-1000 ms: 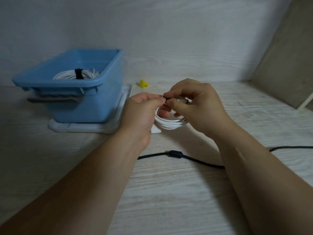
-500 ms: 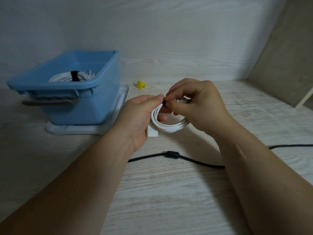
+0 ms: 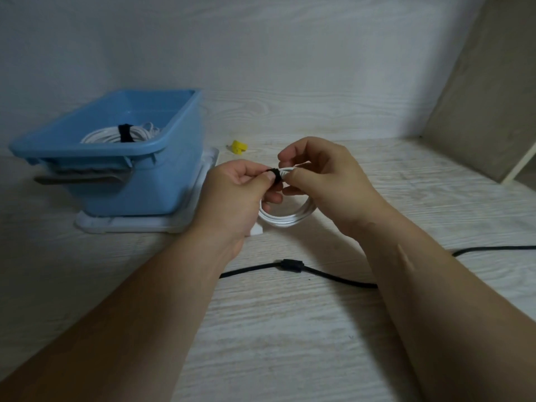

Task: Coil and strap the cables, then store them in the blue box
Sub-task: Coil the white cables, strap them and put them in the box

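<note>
In the head view, my left hand [image 3: 235,195] pinches the black strap [image 3: 275,176] wrapped round the white coil [image 3: 287,219]. My right hand [image 3: 322,181] grips that coil beside it. The blue box [image 3: 174,169] stands at left and holds a strapped coil [image 3: 107,134]. A black cable [image 3: 290,266] lies nearer me.

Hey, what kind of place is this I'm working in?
Likely a desk or workbench corner at home or in an office: a pale wood-grain tabletop meeting a matching wall, a blue box holding a strapped white coil, and a loose black cable across the top.
</note>
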